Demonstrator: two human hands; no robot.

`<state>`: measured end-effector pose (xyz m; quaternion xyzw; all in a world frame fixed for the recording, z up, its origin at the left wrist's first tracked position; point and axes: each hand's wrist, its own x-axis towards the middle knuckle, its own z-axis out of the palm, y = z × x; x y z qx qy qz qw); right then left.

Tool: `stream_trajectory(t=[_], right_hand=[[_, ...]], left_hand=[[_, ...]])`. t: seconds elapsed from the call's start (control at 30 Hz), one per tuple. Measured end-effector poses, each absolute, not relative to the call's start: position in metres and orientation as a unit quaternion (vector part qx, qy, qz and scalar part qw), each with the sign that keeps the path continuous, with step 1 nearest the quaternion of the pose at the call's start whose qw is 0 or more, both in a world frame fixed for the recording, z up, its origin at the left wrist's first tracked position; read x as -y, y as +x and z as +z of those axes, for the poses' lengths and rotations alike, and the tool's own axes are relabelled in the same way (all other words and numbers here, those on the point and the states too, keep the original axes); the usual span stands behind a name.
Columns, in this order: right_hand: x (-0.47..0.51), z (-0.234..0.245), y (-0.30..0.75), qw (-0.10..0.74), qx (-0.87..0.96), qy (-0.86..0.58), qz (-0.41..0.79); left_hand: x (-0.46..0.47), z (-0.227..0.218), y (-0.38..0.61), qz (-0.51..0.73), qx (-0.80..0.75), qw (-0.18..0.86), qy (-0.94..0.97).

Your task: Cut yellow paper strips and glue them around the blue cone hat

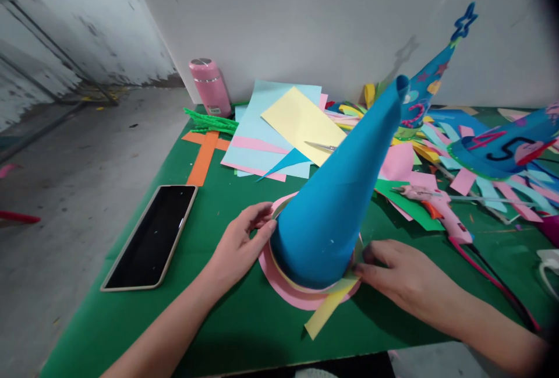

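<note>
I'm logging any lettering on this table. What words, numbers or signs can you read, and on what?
"5": black, on the lying hat.
Standing hat: a pink curved mark, perhaps a numeral; unclear.
Bottle: its small label is too small to read.
No other text is legible.

Single head cam – fwd/down, close over green tbl [244, 331] – white panel [314, 17] beyond

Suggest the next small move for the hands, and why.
I'd probably have the right hand draw the yellow strip snug around the base of the blue cone, the left hand steadying it: the strip's end juts loose past the pink paper, and the right fingertips are beside the strip.
</note>
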<state>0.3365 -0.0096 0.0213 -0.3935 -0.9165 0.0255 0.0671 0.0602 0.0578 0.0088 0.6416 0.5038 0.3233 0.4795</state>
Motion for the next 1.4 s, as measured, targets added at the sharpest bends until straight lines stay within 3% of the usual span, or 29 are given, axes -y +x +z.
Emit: stream_trajectory(t=[0.17,0.27,0.37,0.57,0.8,1.4], right_hand=[[0.010,0.017,0.338,0.085,0.915,-0.394,0.011],[0.011,0.014,0.340,0.069,0.916,-0.395,0.027],[0.012,0.014,0.340,0.058,0.919,-0.389,0.037],[0.011,0.019,0.337,0.049,0.916,-0.392,0.068],[0.007,0.025,0.332,0.060,0.925,-0.363,0.091],[0.005,0.030,0.324,0.023,0.919,-0.367,0.144]], left_hand=[[-0.041,0.001,0.054,0.337,-0.486,0.465,0.659],[-0.030,0.001,0.051,0.347,-0.463,0.395,0.714],[-0.018,0.005,0.049,0.309,-0.448,0.332,0.771],[-0.006,0.012,0.048,0.220,-0.427,0.304,0.823],[-0.001,0.010,0.054,0.239,-0.368,0.215,0.872],[0.012,0.005,0.062,0.297,-0.380,0.228,0.846]])
